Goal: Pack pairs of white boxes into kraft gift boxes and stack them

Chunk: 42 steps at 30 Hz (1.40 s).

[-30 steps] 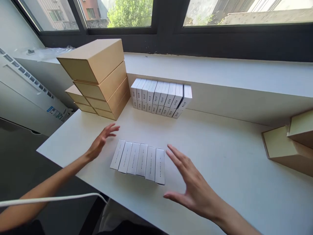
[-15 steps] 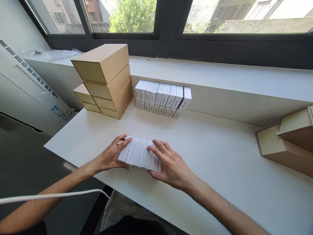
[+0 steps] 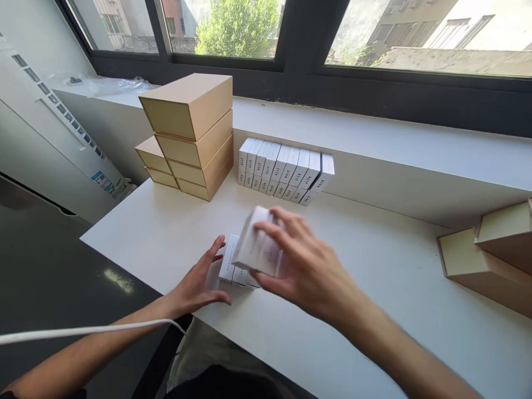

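Note:
My right hand [image 3: 299, 249] grips a few small white boxes [image 3: 257, 244], blurred by motion and lifted off the table. Below and behind them, a short row of white boxes [image 3: 228, 260] stands on the white table, partly hidden by the lifted ones. Beside that row's left end is my left hand [image 3: 203, 282], thumb and fingers apart, holding nothing. At the table's back, a two-layer row of similar white boxes [image 3: 282, 169] with small dark print stands near the wall; its rightmost upper box leans.
A stack of tan cardboard boxes [image 3: 195, 133] rises at the back left. More cardboard boxes [image 3: 486, 255] lie at the right edge. A white cable [image 3: 91, 332] crosses the lower left. Clear plastic wrap [image 3: 103, 86] lies on the sill [image 3: 374, 138] under the windows.
My right hand has raised some boxes from the row that both hands held. My left hand has let go and opened. The view has shifted slightly.

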{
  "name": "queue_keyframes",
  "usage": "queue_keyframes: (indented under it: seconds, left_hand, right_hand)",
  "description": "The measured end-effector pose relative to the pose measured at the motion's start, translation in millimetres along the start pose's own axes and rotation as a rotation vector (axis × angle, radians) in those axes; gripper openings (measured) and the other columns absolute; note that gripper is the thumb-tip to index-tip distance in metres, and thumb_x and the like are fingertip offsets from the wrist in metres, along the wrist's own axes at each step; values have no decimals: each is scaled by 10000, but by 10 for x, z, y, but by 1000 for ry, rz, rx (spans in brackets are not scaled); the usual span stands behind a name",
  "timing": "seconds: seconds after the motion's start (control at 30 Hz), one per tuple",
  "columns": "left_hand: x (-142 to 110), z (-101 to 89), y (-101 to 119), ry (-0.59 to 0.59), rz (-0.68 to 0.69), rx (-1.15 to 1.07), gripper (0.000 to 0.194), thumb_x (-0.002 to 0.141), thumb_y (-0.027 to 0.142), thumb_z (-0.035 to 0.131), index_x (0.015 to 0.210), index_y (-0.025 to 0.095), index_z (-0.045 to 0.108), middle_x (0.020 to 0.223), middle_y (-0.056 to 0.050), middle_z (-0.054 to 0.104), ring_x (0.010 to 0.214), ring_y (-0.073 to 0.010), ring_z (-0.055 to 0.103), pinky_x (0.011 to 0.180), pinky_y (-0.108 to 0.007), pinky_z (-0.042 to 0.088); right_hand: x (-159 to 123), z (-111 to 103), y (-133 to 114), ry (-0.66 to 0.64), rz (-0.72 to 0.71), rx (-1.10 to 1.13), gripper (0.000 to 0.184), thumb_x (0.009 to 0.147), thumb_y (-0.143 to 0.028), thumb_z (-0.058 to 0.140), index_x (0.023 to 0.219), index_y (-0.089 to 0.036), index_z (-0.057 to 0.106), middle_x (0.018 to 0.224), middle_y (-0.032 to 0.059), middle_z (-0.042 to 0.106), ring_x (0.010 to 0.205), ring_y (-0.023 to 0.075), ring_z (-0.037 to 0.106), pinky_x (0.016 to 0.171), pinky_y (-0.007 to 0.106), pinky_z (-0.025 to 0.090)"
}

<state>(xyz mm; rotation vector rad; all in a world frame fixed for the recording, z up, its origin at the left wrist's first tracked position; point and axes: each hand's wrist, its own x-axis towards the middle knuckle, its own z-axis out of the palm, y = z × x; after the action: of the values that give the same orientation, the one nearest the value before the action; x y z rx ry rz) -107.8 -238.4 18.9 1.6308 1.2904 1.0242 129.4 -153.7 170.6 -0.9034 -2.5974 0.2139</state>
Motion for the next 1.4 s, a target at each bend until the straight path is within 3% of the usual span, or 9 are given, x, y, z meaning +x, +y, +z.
queue_keyframes:
  seconds: [0.13,0.27,0.4,0.57,0.77,1.0,1.17,1.27,1.4]
  left_hand:
    - [-60,87,119,18,57,-203,877,867,721,449,1576,399,44,1672,-5,71,1534,-325,100,1236,-545,213]
    - [-108,217,153,43,41,-280,838,910,681,421,1588,324,79,1672,-42,82,1533,-349,52,1238,-562,134]
    - [-91,335,117,60,70,-319,812,935,625,442,1591,289,102,1667,-66,120,1531,-344,97,1242,-517,160]
    - [-65,441,124,115,57,-323,672,1000,513,372,1587,314,113,1668,-25,124,1535,-299,108,1257,-487,146]
    - [111,710,252,-66,142,-305,677,1021,454,339,1581,341,-23,1673,8,-7,1544,-261,18,1271,-484,89]
    - [1634,1500,339,-203,313,-293,765,974,533,433,1592,276,63,1675,-66,52,1542,-286,53,1264,-479,96]
    - [2571,2007,498,-36,119,-284,854,914,512,572,1567,185,131,1646,-174,147,1533,-307,123,1250,-486,139]
    - [2463,1955,437,107,129,-260,761,914,488,584,1512,187,221,1576,-199,295,1483,-294,281,1212,-480,257]
    - [2132,1262,137,391,332,-54,487,945,498,521,1333,219,427,1373,-160,491,1278,-250,505,1091,-444,419]
  right_hand:
    - [28,261,-89,-110,-23,74,799,804,-623,675,1471,-293,385,1554,144,344,1364,389,407,900,546,570]
    - [-221,295,-47,-11,61,256,997,815,-711,603,1584,-339,88,1661,100,40,1464,378,270,1029,556,495]
    - [-359,358,-77,40,125,320,824,923,-504,596,1573,-407,98,1648,31,156,1486,320,239,1102,560,430]
    - [-529,634,-141,140,313,578,929,905,-499,628,1572,-413,-13,1667,19,2,1502,299,198,1088,514,464]
    - [-1037,849,-72,74,552,751,790,946,-510,538,1589,-344,109,1609,75,289,1469,312,291,1165,568,326]
    - [-1051,594,1065,406,773,693,723,852,-643,598,1435,-242,452,1381,136,566,1296,331,520,1083,513,434]
    - [-605,429,2128,645,701,680,712,789,-685,644,1344,-264,492,1414,99,543,1327,292,488,1127,466,379]
    - [-364,465,2471,646,685,710,677,804,-698,616,1308,-260,501,1383,97,571,1313,285,504,1128,471,376]
    - [-173,580,2625,617,642,768,653,812,-705,605,1312,-294,520,1366,67,596,1313,277,506,1130,471,382]
